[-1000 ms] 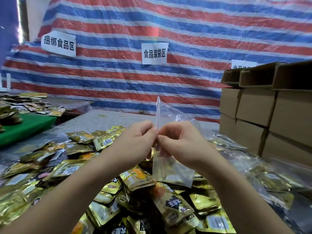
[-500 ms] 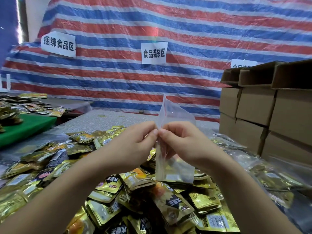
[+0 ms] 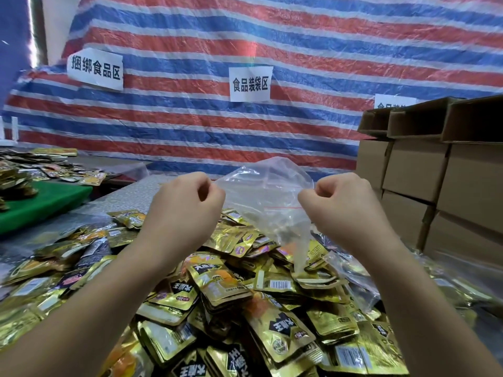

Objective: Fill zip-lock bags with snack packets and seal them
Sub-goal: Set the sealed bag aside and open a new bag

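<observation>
Clear zip-lock bag (image 3: 275,202) held up in the air between both sets of fingers, mouth pulled wide, thin red zip line running across it just inward of the right fingertips. Lower corner tapering down, tip touching the gold snack packets (image 3: 226,289) below the fingers. Nothing visible inside the bag.

Left hand (image 3: 185,210) curled, thumb and forefinger pinched together on the bag's left rim. Right hand (image 3: 343,208) curled likewise, fingertips clamped on the right rim. Hands well apart, bag film stretched between them.

Under and nearer than the fingers: loose heap of snack packets on the grey table (image 3: 130,194), barcodes and black labels showing. More clear bags (image 3: 359,278) lying flat below the right wrist.

Right of the right fingers: stacked cardboard boxes (image 3: 441,180). Left of the left fingers: green board (image 3: 40,205). Beyond the fingers: striped tarp (image 3: 299,63) with white paper signs (image 3: 250,84).
</observation>
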